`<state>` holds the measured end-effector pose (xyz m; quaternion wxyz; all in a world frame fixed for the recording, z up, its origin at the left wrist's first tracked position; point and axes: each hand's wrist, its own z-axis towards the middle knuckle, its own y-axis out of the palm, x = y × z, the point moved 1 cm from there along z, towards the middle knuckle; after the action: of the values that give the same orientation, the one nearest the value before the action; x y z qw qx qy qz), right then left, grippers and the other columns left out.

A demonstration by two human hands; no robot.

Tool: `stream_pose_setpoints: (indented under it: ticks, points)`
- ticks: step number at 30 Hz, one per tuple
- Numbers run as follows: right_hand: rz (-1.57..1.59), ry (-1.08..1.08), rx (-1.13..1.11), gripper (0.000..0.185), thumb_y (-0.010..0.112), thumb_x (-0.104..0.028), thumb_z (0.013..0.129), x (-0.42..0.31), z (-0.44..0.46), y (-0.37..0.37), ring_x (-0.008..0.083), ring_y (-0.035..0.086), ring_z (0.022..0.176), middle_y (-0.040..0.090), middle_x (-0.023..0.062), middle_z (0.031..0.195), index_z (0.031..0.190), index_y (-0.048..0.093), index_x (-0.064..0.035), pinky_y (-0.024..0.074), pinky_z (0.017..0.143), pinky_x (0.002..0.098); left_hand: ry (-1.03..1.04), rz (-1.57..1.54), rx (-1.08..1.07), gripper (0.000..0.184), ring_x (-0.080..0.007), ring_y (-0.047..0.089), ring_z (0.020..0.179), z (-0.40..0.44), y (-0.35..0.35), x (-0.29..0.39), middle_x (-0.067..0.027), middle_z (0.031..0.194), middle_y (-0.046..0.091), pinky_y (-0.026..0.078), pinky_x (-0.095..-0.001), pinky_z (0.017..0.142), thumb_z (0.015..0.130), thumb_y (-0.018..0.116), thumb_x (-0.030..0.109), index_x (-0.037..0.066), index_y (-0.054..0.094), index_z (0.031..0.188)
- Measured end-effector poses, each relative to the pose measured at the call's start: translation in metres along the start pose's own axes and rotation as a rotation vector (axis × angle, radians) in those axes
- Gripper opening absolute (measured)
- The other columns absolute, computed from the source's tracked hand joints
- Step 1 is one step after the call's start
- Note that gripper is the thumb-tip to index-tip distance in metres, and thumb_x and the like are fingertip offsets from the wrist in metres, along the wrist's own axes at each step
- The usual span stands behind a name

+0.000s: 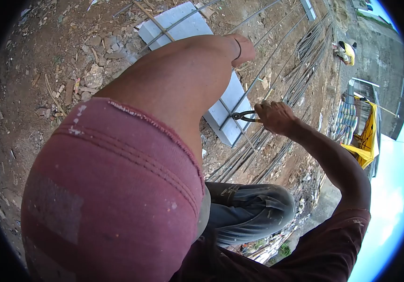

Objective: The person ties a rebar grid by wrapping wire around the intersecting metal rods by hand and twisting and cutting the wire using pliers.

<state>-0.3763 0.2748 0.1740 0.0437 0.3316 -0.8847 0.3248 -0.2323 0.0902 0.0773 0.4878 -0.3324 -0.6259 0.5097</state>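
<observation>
My right hand (276, 117) is wrapped round the handles of metal pincers (244, 115). The jaws of the pincers are at a crossing of thin steel rebar (224, 123), above a pale grey block (217, 123). My left arm reaches across the upper middle, with a dark band at the wrist. Only part of my left hand (245, 50) shows near the rebar; its fingers are mostly hidden behind the wrist. A second pale block (176, 21) lies under another rebar crossing at the top.
A bundle of long steel bars (312, 44) lies on the dirt to the right. Broken stones and wood scraps litter the ground. My bent knee (272, 207) is below. Farther off are a crouching person in yellow (347, 53), a yellow tarp (368, 136) and a concrete wall (382, 66).
</observation>
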Motion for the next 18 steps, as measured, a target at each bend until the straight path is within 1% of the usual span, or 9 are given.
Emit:
stream_pose_setpoints:
  ticks: [3,4,5,8,9,11,12,15,18]
  points:
    - [-0.498,-0.303,0.157,0.022,0.064,-0.013,0.099,0.008,0.004,-0.004,0.0325,0.07,0.091,0.068,0.0208,0.11,0.114,0.067,0.0034,0.057,0.088,0.0435,-0.013,0.0,-0.041,0.028,-0.0368,0.071,0.111,-0.005,-0.008,0.004,-0.0203,0.116,0.074,0.058,-0.048,0.094,0.091,0.068,0.022,0.002,0.074,0.11]
    - [-0.441,-0.224,-0.147,0.024,0.06,-0.017,0.102,0.007,0.013,-0.005,0.0311,0.072,0.086,0.071,0.0197,0.1,0.113,0.069,0.0027,0.0592,0.079,0.0424,-0.012,-0.012,-0.022,0.029,-0.0368,0.071,0.11,-0.005,-0.007,0.003,-0.0203,0.115,0.074,0.058,-0.0479,0.094,0.092,0.068,0.023,0.002,0.074,0.11]
    - [-0.438,-0.224,-0.147,0.024,0.06,-0.017,0.102,0.008,0.018,-0.011,0.0311,0.072,0.086,0.071,0.0197,0.1,0.113,0.069,0.0027,0.0592,0.079,0.0424,-0.008,-0.025,-0.004,0.03,-0.0367,0.071,0.11,-0.004,-0.005,0.004,-0.0202,0.115,0.074,0.058,-0.0479,0.094,0.092,0.069,0.024,0.001,0.074,0.11]
    - [0.339,0.085,-0.556,0.048,0.056,-0.036,0.108,0.029,0.029,-0.01,0.0295,0.071,0.06,0.069,0.0181,0.072,0.103,0.069,0.0093,0.0591,0.053,0.046,0.037,-0.021,0.022,0.031,-0.0365,0.071,0.111,-0.017,-0.016,0.003,-0.0202,0.116,0.074,0.057,-0.0474,0.094,0.092,0.069,0.026,0.001,0.074,0.109]
    - [0.334,0.082,-0.552,0.048,0.056,-0.036,0.108,0.041,0.028,0.003,0.0295,0.071,0.06,0.069,0.0181,0.072,0.103,0.069,0.0093,0.0591,0.053,0.046,0.03,-0.019,0.022,0.031,-0.0365,0.071,0.111,-0.019,-0.016,0.002,-0.0202,0.116,0.074,0.057,-0.0474,0.094,0.092,0.069,0.026,0.001,0.074,0.109]
    - [0.969,0.453,-0.825,0.058,0.052,-0.045,0.108,0.06,0.03,0.015,0.0302,0.07,0.056,0.07,0.0189,0.072,0.101,0.067,0.011,0.0599,0.051,0.0456,-0.022,-0.053,0.017,0.029,-0.0365,0.071,0.11,-0.021,-0.017,-0.005,-0.0206,0.114,0.074,0.057,-0.0466,0.094,0.091,0.068,0.024,0.001,0.075,0.107]
    - [1.002,0.462,-0.812,0.059,0.05,-0.044,0.109,0.057,0.026,0.013,0.0301,0.071,0.058,0.071,0.0207,0.074,0.099,0.066,0.0115,0.0603,0.05,0.0453,-0.03,-0.055,0.019,0.029,-0.0365,0.071,0.11,-0.025,-0.017,-0.009,-0.0206,0.114,0.074,0.057,-0.0466,0.094,0.091,0.068,0.024,0.001,0.075,0.107]
    - [0.774,0.491,-0.731,0.056,0.053,-0.042,0.108,0.045,0.024,0.014,0.0293,0.072,0.058,0.072,0.0208,0.076,0.1,0.066,0.0123,0.061,0.051,0.0449,-0.071,-0.035,0.021,0.026,-0.036,0.072,0.108,-0.028,-0.018,-0.014,-0.0207,0.113,0.074,0.057,-0.0462,0.095,0.09,0.068,0.021,0.0,0.075,0.104]
    - [0.271,0.169,-0.488,0.041,0.058,-0.035,0.105,0.02,0.014,0.011,0.0276,0.074,0.065,0.072,0.0181,0.082,0.106,0.065,0.0049,0.0604,0.055,0.042,-0.077,-0.051,0.064,0.025,-0.0359,0.072,0.108,-0.02,-0.009,-0.02,-0.021,0.11,0.075,0.057,-0.0462,0.094,0.089,0.067,0.019,0.001,0.076,0.103]
